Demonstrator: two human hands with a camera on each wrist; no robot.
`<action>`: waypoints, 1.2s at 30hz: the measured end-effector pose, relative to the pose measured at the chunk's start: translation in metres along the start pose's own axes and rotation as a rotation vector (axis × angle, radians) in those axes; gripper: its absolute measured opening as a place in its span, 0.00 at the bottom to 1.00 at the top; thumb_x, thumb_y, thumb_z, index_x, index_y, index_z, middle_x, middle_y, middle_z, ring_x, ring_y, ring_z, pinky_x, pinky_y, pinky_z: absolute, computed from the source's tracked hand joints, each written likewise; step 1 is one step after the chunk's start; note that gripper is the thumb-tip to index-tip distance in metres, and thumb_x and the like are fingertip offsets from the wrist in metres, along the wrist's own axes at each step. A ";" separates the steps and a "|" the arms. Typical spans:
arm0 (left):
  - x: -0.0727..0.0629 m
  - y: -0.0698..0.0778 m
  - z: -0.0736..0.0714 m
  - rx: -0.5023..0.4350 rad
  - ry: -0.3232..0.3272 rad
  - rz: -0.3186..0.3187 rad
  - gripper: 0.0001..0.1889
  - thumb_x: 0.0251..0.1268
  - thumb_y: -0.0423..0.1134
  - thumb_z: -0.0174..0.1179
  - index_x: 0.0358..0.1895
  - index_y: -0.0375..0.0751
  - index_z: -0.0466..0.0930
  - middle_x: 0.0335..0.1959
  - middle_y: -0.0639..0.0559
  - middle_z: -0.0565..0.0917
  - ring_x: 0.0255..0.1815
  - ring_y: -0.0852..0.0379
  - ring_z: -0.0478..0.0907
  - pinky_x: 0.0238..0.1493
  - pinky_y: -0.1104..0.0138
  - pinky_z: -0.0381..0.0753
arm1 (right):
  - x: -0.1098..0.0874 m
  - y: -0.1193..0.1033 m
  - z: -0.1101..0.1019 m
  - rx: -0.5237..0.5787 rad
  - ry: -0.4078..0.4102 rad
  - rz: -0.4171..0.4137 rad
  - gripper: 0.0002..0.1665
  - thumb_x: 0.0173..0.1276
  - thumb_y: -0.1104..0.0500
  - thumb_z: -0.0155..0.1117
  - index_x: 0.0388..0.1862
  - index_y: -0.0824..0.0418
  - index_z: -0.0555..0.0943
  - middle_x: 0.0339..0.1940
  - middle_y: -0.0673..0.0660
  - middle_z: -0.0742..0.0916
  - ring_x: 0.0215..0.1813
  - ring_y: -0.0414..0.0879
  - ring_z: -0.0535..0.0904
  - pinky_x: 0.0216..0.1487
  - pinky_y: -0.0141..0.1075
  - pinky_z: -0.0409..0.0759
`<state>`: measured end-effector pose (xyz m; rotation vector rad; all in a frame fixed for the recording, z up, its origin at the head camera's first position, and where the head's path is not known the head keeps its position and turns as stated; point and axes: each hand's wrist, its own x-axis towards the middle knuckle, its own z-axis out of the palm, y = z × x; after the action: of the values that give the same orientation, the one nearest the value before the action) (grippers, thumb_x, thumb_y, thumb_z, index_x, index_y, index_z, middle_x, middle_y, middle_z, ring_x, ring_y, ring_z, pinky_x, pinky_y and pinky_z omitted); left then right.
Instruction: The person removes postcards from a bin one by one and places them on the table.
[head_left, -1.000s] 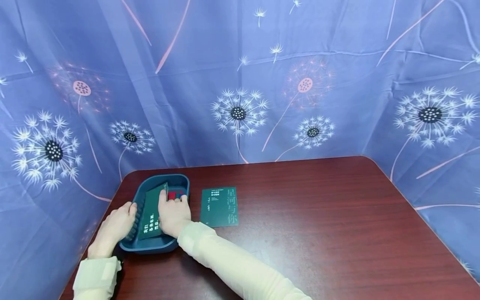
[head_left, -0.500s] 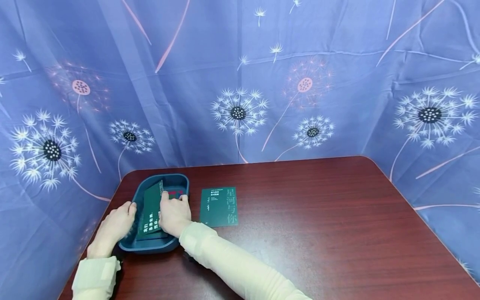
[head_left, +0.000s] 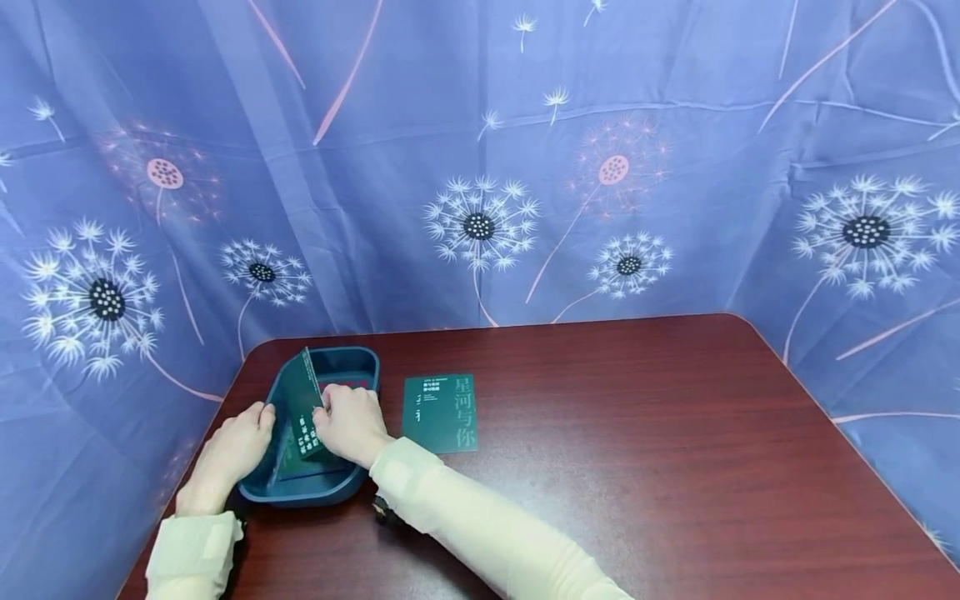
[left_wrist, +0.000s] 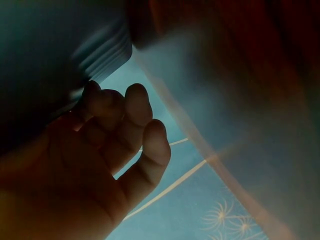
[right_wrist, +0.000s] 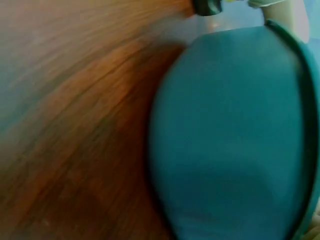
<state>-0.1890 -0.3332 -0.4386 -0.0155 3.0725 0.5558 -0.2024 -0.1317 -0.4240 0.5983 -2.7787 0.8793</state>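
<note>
My right hand [head_left: 350,423] pinches a dark green card [head_left: 302,404] with white print by its right edge. The card stands tilted over the blue plastic tray [head_left: 322,498], its upper corner up at the far-left rim. Another green card [head_left: 311,462] lies beneath it in the tray. On the tray's left rim is my left hand [head_left: 236,450], holding it there. From the left wrist view, the left fingers [left_wrist: 137,104] are curled beside the tray's dark side wall [left_wrist: 107,52]. In the right wrist view the tray's outer wall [right_wrist: 225,130] covers the right hand.
A red piece [head_left: 352,385] shows in the tray behind the right hand. Right of the tray, a green printed card [head_left: 439,413] lies flat on the brown wooden table [head_left: 637,467]. A blue dandelion-print curtain [head_left: 375,167] hangs behind and at both sides.
My right hand has closed on the green card's edge and drawn its right side up, tilting it more steeply. More of the card below shows. My left hand stays at the rim.
</note>
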 end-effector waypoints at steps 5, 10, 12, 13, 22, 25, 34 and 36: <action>0.000 0.001 0.001 0.005 0.016 0.002 0.26 0.80 0.49 0.32 0.49 0.29 0.72 0.47 0.21 0.76 0.45 0.25 0.76 0.38 0.38 0.72 | -0.004 -0.002 -0.012 0.196 0.049 0.092 0.18 0.69 0.49 0.62 0.19 0.47 0.71 0.13 0.38 0.72 0.21 0.35 0.69 0.24 0.31 0.66; 0.000 0.002 0.002 0.002 0.024 0.004 0.26 0.80 0.48 0.33 0.52 0.28 0.72 0.47 0.21 0.76 0.46 0.24 0.75 0.40 0.38 0.71 | -0.010 0.008 -0.030 0.388 0.063 0.134 0.07 0.68 0.54 0.64 0.28 0.51 0.79 0.16 0.38 0.76 0.22 0.35 0.72 0.26 0.30 0.70; 0.000 0.001 0.002 0.000 0.026 0.006 0.25 0.80 0.48 0.33 0.51 0.28 0.72 0.47 0.22 0.76 0.45 0.25 0.76 0.39 0.38 0.71 | -0.013 0.015 -0.039 0.461 0.070 0.139 0.02 0.66 0.58 0.65 0.34 0.55 0.82 0.17 0.40 0.78 0.22 0.35 0.73 0.28 0.28 0.72; 0.000 0.001 0.002 0.000 0.026 0.007 0.25 0.80 0.48 0.33 0.51 0.28 0.72 0.47 0.22 0.76 0.45 0.25 0.76 0.39 0.38 0.71 | -0.014 0.020 -0.043 0.493 0.074 0.142 0.03 0.66 0.60 0.66 0.37 0.57 0.82 0.18 0.41 0.79 0.22 0.34 0.74 0.29 0.28 0.73; 0.000 0.000 0.000 -0.004 0.015 -0.007 0.23 0.80 0.49 0.34 0.46 0.32 0.72 0.42 0.25 0.78 0.42 0.28 0.77 0.33 0.43 0.72 | -0.029 0.063 -0.074 0.697 0.059 0.264 0.08 0.63 0.68 0.65 0.40 0.61 0.78 0.23 0.48 0.80 0.21 0.39 0.72 0.26 0.35 0.74; 0.001 0.000 0.001 -0.006 0.025 0.008 0.22 0.80 0.48 0.34 0.44 0.33 0.72 0.39 0.27 0.78 0.40 0.29 0.77 0.32 0.44 0.72 | -0.035 0.076 -0.083 0.817 0.059 0.316 0.07 0.62 0.71 0.62 0.38 0.63 0.76 0.23 0.51 0.81 0.19 0.41 0.73 0.20 0.38 0.76; 0.004 -0.003 0.002 -0.004 0.002 -0.007 0.28 0.80 0.52 0.31 0.53 0.29 0.71 0.47 0.23 0.76 0.45 0.27 0.76 0.37 0.40 0.72 | -0.043 0.112 -0.100 0.870 0.035 0.468 0.11 0.68 0.64 0.57 0.25 0.62 0.70 0.21 0.53 0.76 0.19 0.43 0.73 0.21 0.41 0.79; 0.003 -0.003 0.002 -0.005 -0.006 -0.014 0.28 0.80 0.52 0.31 0.55 0.29 0.70 0.48 0.23 0.76 0.45 0.27 0.76 0.39 0.39 0.72 | -0.045 0.121 -0.098 0.902 0.016 0.487 0.12 0.70 0.63 0.57 0.26 0.62 0.70 0.23 0.55 0.79 0.20 0.43 0.76 0.23 0.41 0.81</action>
<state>-0.1922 -0.3352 -0.4415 -0.0350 3.0631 0.5616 -0.2089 0.0308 -0.4189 -0.0291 -2.4111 2.2434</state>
